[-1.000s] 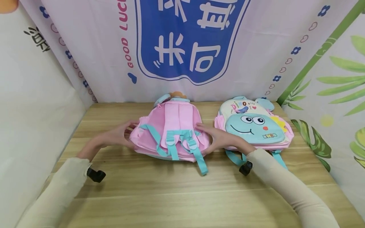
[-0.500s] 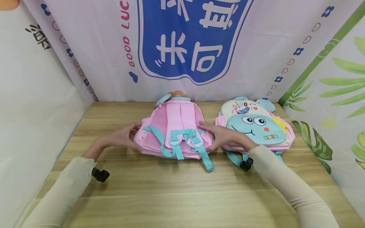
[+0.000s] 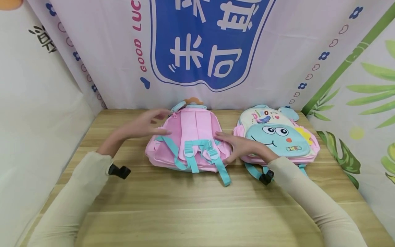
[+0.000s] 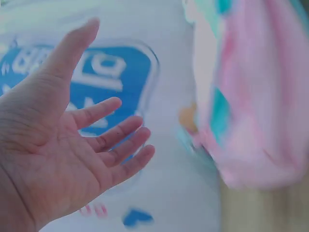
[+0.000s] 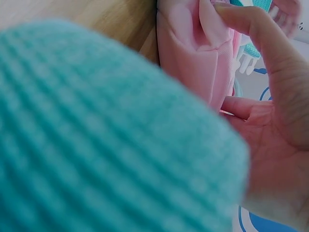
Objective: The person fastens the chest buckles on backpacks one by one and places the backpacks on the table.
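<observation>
A pink backpack (image 3: 197, 123) lies on the wooden table with its shoulder straps facing up; teal webbing (image 3: 222, 171) trails from it toward the front. My left hand (image 3: 145, 124) is raised by its upper left side, with fingers spread and nothing in them. In the left wrist view, the left palm (image 4: 72, 150) faces the camera, apart from the blurred backpack (image 4: 260, 96). My right hand (image 3: 242, 147) holds the backpack's right side, thumb and fingers bent around its edge. The right wrist view shows the right thumb (image 5: 256, 24) against the pink fabric (image 5: 193, 58); some fingertips are hidden.
Just right of it lies a second backpack (image 3: 277, 137) with a dinosaur face, its teal straps (image 3: 256, 171) on the table (image 3: 185, 212). A printed cloth (image 3: 117, 68) hangs behind the table. Blurred teal ribbed webbing (image 5: 106, 130) fills much of the right wrist view.
My left hand has let go of the pink backpack's lower left side and moved up toward its top. The backpack shifted slightly right earlier. My right hand stays at its right side.
</observation>
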The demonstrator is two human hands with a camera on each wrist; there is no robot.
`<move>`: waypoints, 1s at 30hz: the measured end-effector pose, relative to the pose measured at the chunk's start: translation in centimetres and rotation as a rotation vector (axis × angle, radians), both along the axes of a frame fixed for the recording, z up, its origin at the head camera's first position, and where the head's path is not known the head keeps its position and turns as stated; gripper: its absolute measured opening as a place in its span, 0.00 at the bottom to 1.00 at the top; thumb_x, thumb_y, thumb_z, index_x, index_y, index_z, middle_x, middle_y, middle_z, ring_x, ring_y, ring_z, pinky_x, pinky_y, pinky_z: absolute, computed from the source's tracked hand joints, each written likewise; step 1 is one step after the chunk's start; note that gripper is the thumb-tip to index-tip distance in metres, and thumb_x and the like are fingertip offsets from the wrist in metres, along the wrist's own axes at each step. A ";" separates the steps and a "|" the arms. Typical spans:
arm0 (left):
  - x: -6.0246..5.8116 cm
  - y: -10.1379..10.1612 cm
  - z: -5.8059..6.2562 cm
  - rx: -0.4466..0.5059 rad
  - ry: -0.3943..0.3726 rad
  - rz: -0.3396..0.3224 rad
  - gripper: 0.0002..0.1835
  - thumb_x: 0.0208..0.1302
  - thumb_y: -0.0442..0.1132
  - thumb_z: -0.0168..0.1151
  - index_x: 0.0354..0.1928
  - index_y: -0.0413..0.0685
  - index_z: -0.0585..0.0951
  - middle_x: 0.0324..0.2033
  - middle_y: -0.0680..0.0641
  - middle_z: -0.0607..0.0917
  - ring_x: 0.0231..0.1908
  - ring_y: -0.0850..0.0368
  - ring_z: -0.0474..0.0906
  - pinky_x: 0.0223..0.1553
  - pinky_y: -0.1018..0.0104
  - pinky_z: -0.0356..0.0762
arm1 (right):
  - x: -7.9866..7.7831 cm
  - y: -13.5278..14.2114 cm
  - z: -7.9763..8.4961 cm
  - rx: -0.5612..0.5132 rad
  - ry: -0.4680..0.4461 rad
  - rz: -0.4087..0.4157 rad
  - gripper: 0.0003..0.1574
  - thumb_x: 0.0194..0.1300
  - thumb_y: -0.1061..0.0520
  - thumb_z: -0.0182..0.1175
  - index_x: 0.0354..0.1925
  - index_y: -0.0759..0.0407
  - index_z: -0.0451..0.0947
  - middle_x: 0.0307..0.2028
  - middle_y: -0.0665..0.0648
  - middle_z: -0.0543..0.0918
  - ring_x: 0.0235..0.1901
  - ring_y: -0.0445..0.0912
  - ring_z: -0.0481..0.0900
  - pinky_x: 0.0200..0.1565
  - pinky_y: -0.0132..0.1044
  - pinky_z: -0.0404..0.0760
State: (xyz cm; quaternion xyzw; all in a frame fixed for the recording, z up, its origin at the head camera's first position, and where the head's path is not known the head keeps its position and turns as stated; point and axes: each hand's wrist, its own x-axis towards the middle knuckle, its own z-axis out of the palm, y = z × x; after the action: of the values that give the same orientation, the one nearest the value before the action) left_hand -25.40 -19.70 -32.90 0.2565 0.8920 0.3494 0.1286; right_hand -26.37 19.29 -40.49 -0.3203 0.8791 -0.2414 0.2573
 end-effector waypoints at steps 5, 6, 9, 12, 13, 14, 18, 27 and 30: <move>-0.2 4.7 1.5 0.026 0.089 -0.004 0.32 0.65 0.50 0.70 0.67 0.47 0.75 0.60 0.43 0.81 0.62 0.46 0.76 0.66 0.45 0.73 | -0.2 -0.1 0.0 0.000 0.002 0.005 0.73 0.50 0.39 0.77 0.82 0.50 0.47 0.82 0.55 0.45 0.82 0.56 0.42 0.77 0.60 0.49; -0.2 5.7 1.4 0.028 0.107 -0.007 0.31 0.65 0.50 0.70 0.66 0.46 0.76 0.59 0.43 0.82 0.61 0.46 0.76 0.65 0.46 0.74 | -0.2 -0.1 -0.1 0.000 0.002 0.006 0.73 0.50 0.39 0.77 0.82 0.50 0.47 0.82 0.56 0.45 0.81 0.57 0.42 0.77 0.61 0.49; -0.1 8.3 0.6 0.015 0.170 -0.034 0.28 0.65 0.50 0.69 0.63 0.44 0.78 0.56 0.42 0.84 0.58 0.47 0.78 0.61 0.49 0.77 | -0.2 -0.1 -0.1 -0.003 0.001 0.009 0.72 0.51 0.38 0.77 0.82 0.50 0.47 0.82 0.56 0.46 0.81 0.57 0.43 0.77 0.61 0.50; 0.0 10.4 -0.6 -0.028 0.221 -0.058 0.27 0.65 0.51 0.70 0.60 0.43 0.80 0.53 0.42 0.85 0.54 0.48 0.80 0.57 0.53 0.80 | -0.3 -0.2 -0.1 -0.011 -0.003 0.010 0.72 0.51 0.40 0.77 0.82 0.51 0.47 0.82 0.55 0.47 0.81 0.56 0.44 0.77 0.60 0.50; 0.1 10.9 -1.0 -0.042 0.234 -0.066 0.27 0.64 0.50 0.70 0.60 0.43 0.80 0.52 0.42 0.85 0.53 0.49 0.81 0.56 0.54 0.80 | -0.2 -0.2 0.0 -0.014 -0.006 0.009 0.72 0.50 0.40 0.77 0.82 0.51 0.47 0.82 0.55 0.48 0.81 0.56 0.44 0.77 0.60 0.50; 0.1 11.4 -1.3 -0.052 0.241 -0.070 0.27 0.64 0.50 0.71 0.59 0.42 0.80 0.51 0.43 0.85 0.53 0.49 0.81 0.56 0.55 0.80 | -0.2 -0.3 0.0 -0.017 -0.007 0.009 0.72 0.50 0.40 0.77 0.82 0.51 0.47 0.82 0.55 0.48 0.81 0.56 0.44 0.77 0.60 0.50; 0.1 12.9 -2.6 -0.096 0.286 -0.077 0.25 0.61 0.49 0.73 0.56 0.44 0.82 0.48 0.43 0.85 0.50 0.48 0.80 0.53 0.57 0.81 | -0.2 -0.4 0.2 -0.024 -0.009 0.015 0.72 0.51 0.40 0.77 0.82 0.51 0.47 0.82 0.55 0.48 0.81 0.56 0.45 0.77 0.61 0.50; 0.6 14.6 -5.3 -0.241 0.392 -0.098 0.24 0.57 0.53 0.76 0.50 0.49 0.82 0.50 0.46 0.78 0.50 0.50 0.71 0.50 0.56 0.74 | 0.0 -0.1 0.2 0.000 -0.002 0.006 0.70 0.51 0.41 0.77 0.81 0.52 0.48 0.82 0.56 0.50 0.80 0.58 0.48 0.76 0.61 0.53; 0.6 14.7 -6.0 -0.277 0.418 -0.098 0.22 0.58 0.54 0.75 0.48 0.51 0.81 0.48 0.48 0.77 0.48 0.51 0.70 0.49 0.57 0.73 | 0.0 0.0 0.2 0.002 0.000 0.010 0.70 0.52 0.40 0.77 0.81 0.52 0.49 0.82 0.57 0.50 0.80 0.59 0.48 0.76 0.62 0.53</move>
State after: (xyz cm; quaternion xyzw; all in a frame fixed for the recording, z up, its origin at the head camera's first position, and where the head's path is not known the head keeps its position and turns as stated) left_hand -24.77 -5.05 -38.89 0.3461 0.9250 0.1563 -0.0080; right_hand -26.38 19.26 -40.32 -0.3245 0.8778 -0.2390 0.2589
